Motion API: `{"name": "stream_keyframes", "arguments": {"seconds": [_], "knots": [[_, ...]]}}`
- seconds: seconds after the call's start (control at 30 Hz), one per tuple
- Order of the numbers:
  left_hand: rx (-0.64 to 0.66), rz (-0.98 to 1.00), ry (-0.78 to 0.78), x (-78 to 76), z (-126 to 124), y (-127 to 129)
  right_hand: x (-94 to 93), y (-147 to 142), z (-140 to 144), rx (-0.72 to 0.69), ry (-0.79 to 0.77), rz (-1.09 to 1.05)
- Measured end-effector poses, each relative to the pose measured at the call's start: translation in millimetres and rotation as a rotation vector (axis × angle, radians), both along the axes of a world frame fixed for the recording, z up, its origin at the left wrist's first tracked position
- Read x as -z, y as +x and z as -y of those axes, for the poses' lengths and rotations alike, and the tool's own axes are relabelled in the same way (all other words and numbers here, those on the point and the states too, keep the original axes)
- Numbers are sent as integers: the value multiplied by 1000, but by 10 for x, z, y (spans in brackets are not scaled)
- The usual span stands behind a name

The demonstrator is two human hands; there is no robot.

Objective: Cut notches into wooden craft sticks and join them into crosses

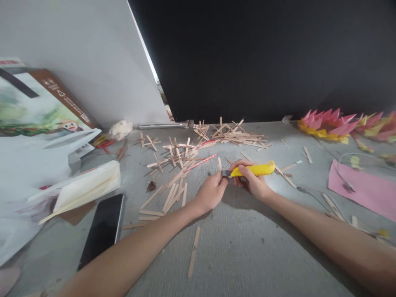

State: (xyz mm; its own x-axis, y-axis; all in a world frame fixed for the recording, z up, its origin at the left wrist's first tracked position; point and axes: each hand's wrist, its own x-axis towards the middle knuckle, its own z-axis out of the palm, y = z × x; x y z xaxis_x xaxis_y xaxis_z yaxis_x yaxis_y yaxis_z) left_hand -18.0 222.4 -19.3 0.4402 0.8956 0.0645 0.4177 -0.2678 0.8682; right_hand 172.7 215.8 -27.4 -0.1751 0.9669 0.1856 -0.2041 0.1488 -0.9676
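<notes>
On the grey table (247, 255), strewn with wooden sticks (173, 165), a yellow knife (253, 169) is gripped in the closed right hand (255, 183), and one upright stick (220, 166) is pinched by the left hand (210, 194) at its blade.

Both forearms are bare, without sleeves, rings or watch.

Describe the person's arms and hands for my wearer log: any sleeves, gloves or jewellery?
Both forearms are bare as far as the view shows, with no sleeves. The left hand and right hand wear no gloves; no rings, watch or bracelets are visible.
</notes>
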Motion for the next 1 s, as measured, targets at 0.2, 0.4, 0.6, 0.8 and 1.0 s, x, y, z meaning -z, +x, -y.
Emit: {"name": "stream_keyframes", "arguments": {"seconds": [0.2,0.4,0.6,0.8,1.0], "knots": [[-10,-15,1,9,8,2,-26,-6,7,1,-1,6],[-13,-20,2,1,5,4,-34,-12,7,8,0,-2],[-24,-30,10,20,-5,3,-21,-10,4,8,-9,0],[-17,-12,19,38,-8,-4,-35,-12,6,5,-16,10],[-13,-12,7,25,-4,-5,-38,-12,10,0,-15,-3]]}}
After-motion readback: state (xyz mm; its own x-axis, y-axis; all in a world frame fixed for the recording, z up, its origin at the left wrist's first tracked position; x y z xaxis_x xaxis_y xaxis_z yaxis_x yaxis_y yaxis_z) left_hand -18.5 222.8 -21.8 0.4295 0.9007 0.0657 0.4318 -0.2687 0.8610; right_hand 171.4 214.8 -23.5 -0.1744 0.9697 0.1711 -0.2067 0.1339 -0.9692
